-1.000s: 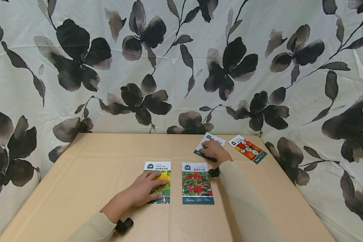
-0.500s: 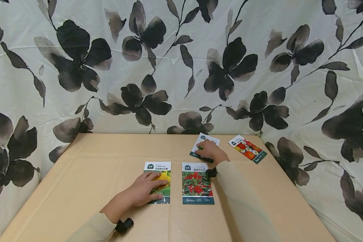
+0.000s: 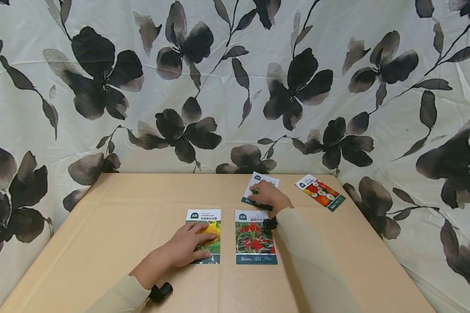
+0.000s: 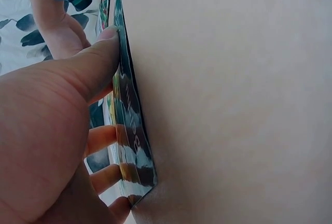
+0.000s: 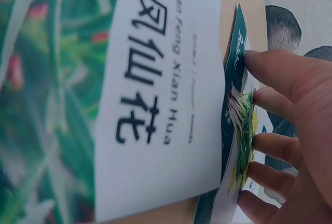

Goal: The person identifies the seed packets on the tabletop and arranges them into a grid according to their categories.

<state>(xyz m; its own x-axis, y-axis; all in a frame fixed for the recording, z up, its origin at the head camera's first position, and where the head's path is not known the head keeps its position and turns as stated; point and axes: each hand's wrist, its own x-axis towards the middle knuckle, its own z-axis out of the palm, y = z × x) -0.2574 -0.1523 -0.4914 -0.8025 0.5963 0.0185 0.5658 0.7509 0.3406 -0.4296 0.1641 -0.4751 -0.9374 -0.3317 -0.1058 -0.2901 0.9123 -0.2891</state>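
Observation:
My left hand [image 3: 186, 245] lies with spread fingers on a seed packet with a yellow sunflower picture [image 3: 215, 248], flat on the table; in the left wrist view, thumb and fingertips rest on its glossy face. My right hand [image 3: 272, 195] presses its fingertips on another seed packet [image 3: 252, 181], tilted at the back of the table and partly covered by the hand. The right wrist view reveals green leafy stalks on that packet [image 5: 241, 136]. Just in front of it, a packet with red flowers [image 3: 254, 239] lies straight beside the sunflower one, its top right corner under the right wrist's black band.
A fourth packet with red, orange and white blooms [image 3: 322, 194] lies slanted near the table's back right edge. Behind the tan tabletop [image 3: 102, 234] hangs a white cloth with dark flowers [image 3: 235, 87].
My right hand has slid the leafy-stalk packet leftward along the back of the table, farther from the slanted packet. The left hand and the other packets have stayed put.

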